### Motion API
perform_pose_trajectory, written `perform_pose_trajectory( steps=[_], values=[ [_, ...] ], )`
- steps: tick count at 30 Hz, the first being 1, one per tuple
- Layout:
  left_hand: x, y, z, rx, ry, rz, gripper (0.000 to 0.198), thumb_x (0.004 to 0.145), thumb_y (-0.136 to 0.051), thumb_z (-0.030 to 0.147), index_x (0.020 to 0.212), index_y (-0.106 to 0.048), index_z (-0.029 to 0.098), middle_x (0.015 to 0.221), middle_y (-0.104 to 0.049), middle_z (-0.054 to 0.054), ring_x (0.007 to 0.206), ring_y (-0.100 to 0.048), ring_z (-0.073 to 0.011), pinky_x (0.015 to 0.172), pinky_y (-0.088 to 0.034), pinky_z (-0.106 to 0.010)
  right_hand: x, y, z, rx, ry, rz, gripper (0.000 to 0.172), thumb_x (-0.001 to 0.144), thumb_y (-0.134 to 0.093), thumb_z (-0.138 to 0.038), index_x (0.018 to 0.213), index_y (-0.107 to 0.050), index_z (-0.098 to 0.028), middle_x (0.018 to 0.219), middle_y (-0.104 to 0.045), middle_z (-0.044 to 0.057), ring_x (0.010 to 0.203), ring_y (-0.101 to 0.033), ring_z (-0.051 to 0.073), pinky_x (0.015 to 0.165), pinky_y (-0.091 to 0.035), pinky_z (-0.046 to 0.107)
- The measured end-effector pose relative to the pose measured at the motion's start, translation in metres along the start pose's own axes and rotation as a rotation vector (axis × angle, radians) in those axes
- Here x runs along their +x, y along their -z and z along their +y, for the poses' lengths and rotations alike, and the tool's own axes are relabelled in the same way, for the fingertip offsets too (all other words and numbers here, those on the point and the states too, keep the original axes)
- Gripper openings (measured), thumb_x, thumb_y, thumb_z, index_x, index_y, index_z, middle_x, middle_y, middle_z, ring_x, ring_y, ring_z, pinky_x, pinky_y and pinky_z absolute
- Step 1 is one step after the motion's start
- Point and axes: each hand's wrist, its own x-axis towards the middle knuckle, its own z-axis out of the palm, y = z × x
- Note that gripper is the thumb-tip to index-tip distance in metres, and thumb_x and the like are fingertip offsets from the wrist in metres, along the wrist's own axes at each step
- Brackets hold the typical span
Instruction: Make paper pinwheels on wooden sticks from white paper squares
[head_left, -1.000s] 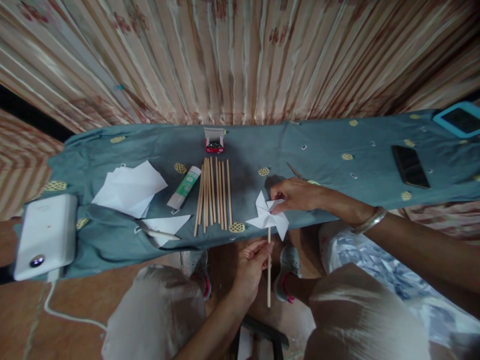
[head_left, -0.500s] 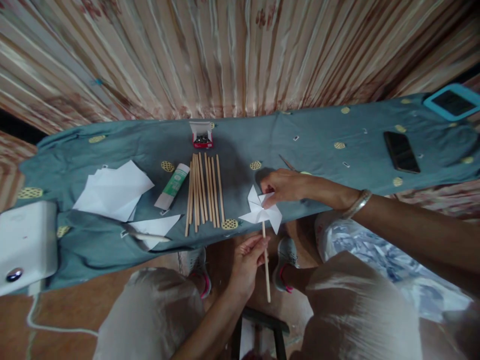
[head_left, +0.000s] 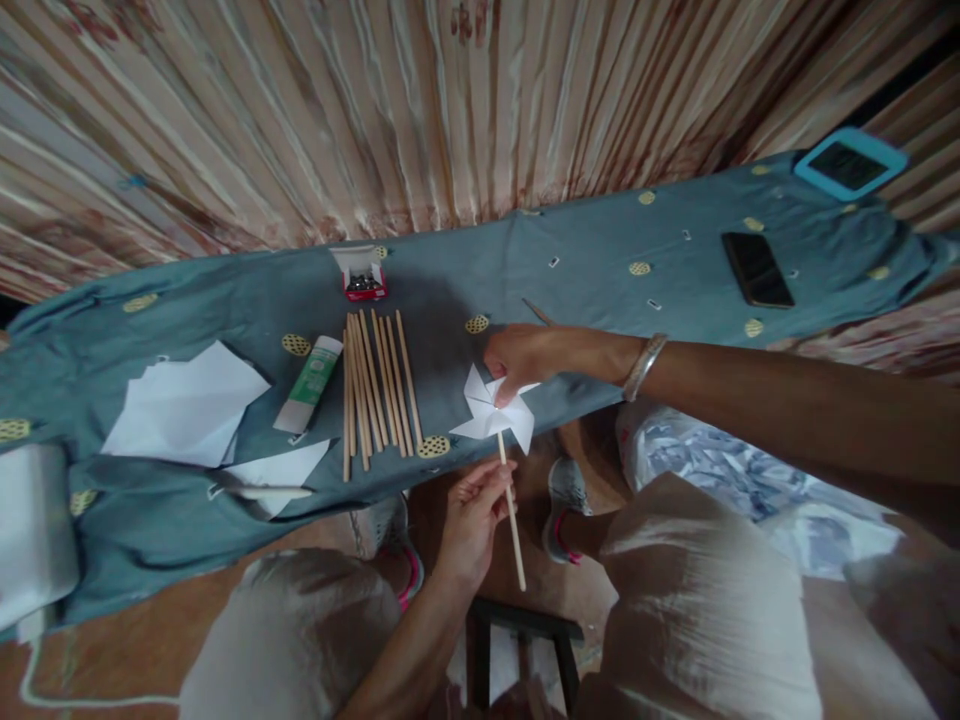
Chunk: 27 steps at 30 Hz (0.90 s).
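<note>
My left hand point(head_left: 480, 505) is closed around a thin wooden stick point(head_left: 513, 520), just below a white paper pinwheel point(head_left: 487, 415) joined to its top. The pinwheel's folded blades spread out over the table's front edge. My right hand point(head_left: 517, 358) reaches in from the right, with thumb and fingers pinching the pinwheel near its centre and upper blade. Its fingers partly cover that blade. To the left lies a row of several loose wooden sticks point(head_left: 379, 390). Behind them stands a small red-and-white box point(head_left: 364, 280) of metal pins, its lid raised.
Left on the blue-green cloth point(head_left: 442, 275) are a glue stick point(head_left: 309, 383), white paper sheets point(head_left: 184, 405), a cut paper piece with a pen point(head_left: 266, 491), and a white device point(head_left: 34, 535). A dark phone point(head_left: 757, 270) and blue-framed device point(head_left: 851, 165) lie right. A plastic bag point(head_left: 712, 460) sits below.
The view has shifted and turned slightly, so the table's things sit further left. Both hands keep their hold on the pinwheel and its stick, which leans a little more.
</note>
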Motion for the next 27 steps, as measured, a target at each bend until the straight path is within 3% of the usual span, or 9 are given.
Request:
perform_pose_trajectory(
  steps=[14, 24, 27],
  values=[
    [0.003, 0.001, 0.0, 0.02, -0.036, 0.009, 0.036, 0.047, -0.087, 0.038, 0.07, -0.074, 0.013, 0.057, -0.058, 0.002, 0.051, -0.046, -0.006, 0.052, -0.038, -0.021, 0.004, 0.002, -0.003, -0.012, -0.034, -0.018, 0.019, 0.059, -0.08, -0.034, 0.066, -0.071, -0.019, 0.064, -0.066, 0.002, 0.066, -0.06, 0.018, 0.055, -0.037, 0.028],
    [0.001, 0.002, 0.001, 0.04, -0.037, 0.023, 0.04, 0.046, -0.086, 0.041, 0.072, -0.075, 0.013, 0.061, -0.06, 0.0, 0.054, -0.049, -0.0073, 0.054, -0.041, -0.022, -0.001, 0.002, -0.001, 0.018, -0.041, -0.027, 0.026, 0.064, -0.077, -0.038, 0.08, -0.074, -0.017, 0.074, -0.071, 0.005, 0.066, -0.061, 0.019, 0.055, -0.038, 0.029],
    [0.0, 0.003, 0.002, 0.042, -0.058, 0.045, 0.042, 0.045, -0.087, 0.042, 0.073, -0.076, 0.013, 0.061, -0.06, 0.0, 0.055, -0.049, -0.0073, 0.054, -0.04, -0.021, -0.011, 0.001, 0.005, 0.162, -0.043, -0.008, 0.03, 0.067, -0.074, -0.041, 0.082, -0.072, -0.016, 0.077, -0.071, 0.005, 0.067, -0.062, 0.018, 0.057, -0.041, 0.027]
  ],
)
